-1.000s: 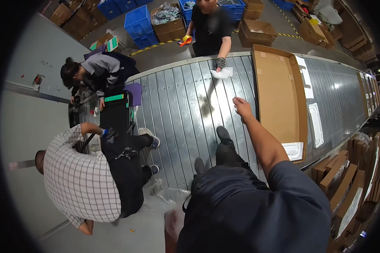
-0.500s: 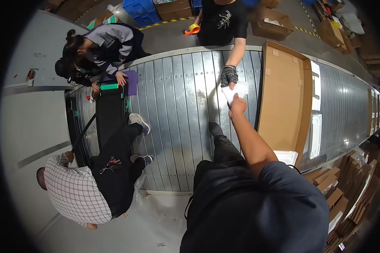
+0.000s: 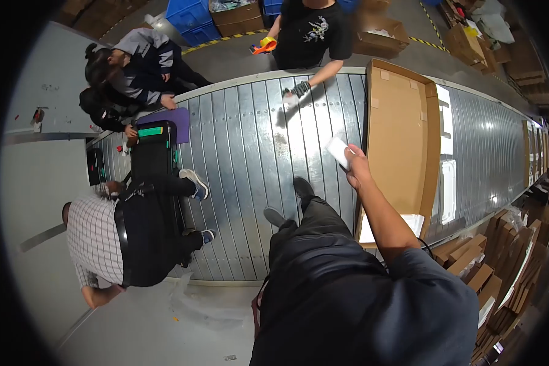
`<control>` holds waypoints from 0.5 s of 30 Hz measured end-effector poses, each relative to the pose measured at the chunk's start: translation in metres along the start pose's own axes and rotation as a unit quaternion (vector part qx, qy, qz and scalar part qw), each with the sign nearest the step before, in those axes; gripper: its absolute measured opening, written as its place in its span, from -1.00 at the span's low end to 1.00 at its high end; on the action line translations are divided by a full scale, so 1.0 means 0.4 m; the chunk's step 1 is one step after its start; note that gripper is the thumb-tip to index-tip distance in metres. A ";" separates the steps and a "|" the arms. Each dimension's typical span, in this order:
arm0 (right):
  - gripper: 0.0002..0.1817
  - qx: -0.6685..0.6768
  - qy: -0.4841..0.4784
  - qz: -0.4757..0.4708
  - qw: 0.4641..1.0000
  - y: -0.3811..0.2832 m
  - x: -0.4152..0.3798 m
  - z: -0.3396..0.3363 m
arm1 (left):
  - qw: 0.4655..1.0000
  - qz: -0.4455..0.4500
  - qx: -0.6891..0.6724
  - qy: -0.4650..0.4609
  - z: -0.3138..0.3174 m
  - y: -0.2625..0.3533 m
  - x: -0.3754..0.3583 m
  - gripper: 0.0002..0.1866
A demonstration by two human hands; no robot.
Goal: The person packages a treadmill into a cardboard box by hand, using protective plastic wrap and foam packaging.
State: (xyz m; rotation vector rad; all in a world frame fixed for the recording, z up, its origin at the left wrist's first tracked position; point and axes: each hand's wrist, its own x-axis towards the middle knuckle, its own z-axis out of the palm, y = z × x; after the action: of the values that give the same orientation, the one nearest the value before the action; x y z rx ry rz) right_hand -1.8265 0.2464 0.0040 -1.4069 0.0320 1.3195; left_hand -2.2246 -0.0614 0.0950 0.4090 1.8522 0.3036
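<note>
My right hand (image 3: pixel 358 169) is closed on a flat white rectangular piece (image 3: pixel 338 151), whose material I cannot tell. It holds the piece over the slatted metal conveyor (image 3: pixel 238 165), just left of a long open cardboard tray (image 3: pixel 399 134). Across from me, a co-worker's gloved hand (image 3: pixel 297 91) hovers above the slats, apart from mine. That person's other hand has an orange tape dispenser (image 3: pixel 265 46) with yellow tape. My left hand is out of sight.
My shoes (image 3: pixel 303 188) stand on the slats. To the left, people bend over a black case (image 3: pixel 149 152) beside a purple mat (image 3: pixel 181 125). White molded pieces (image 3: pixel 448 192) lie beyond the tray. Stacked flat cardboard (image 3: pixel 506 262) fills the lower right. Blue bins (image 3: pixel 192 18) line the back.
My right hand has drawn back from the co-worker's gloved hand with the white piece in it. The gloved hand has moved away to the left. The person in the checked shirt has shifted.
</note>
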 end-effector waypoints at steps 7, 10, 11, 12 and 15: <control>-0.69 -0.045 -0.177 0.015 0.983 0.017 -0.278 0.215 | 0.986 0.131 -0.012 -0.100 -0.061 0.197 0.053 -0.70; -0.68 -0.037 -0.221 0.008 0.974 0.060 -0.422 0.336 | 0.921 0.203 -0.192 -0.271 -0.153 0.224 0.085 -0.71; -0.68 -0.052 -0.239 0.013 0.970 0.065 -0.482 0.373 | 0.904 0.214 -0.225 -0.295 -0.174 0.247 0.092 -0.71; -0.68 -0.108 -0.260 -0.020 0.959 0.085 -0.521 0.395 | 0.884 0.223 -0.257 -0.320 -0.194 0.269 0.098 -0.70; -0.65 -0.277 -0.345 -0.112 0.890 0.158 -0.640 0.474 | 0.890 0.231 -0.274 -0.282 -0.238 0.397 0.017 -0.59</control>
State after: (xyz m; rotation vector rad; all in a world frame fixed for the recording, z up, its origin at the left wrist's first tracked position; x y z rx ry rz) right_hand -2.0869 0.1969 0.1916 -1.2568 -1.0276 1.6293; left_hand -2.2968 0.0848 0.1829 0.4751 1.0180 0.9058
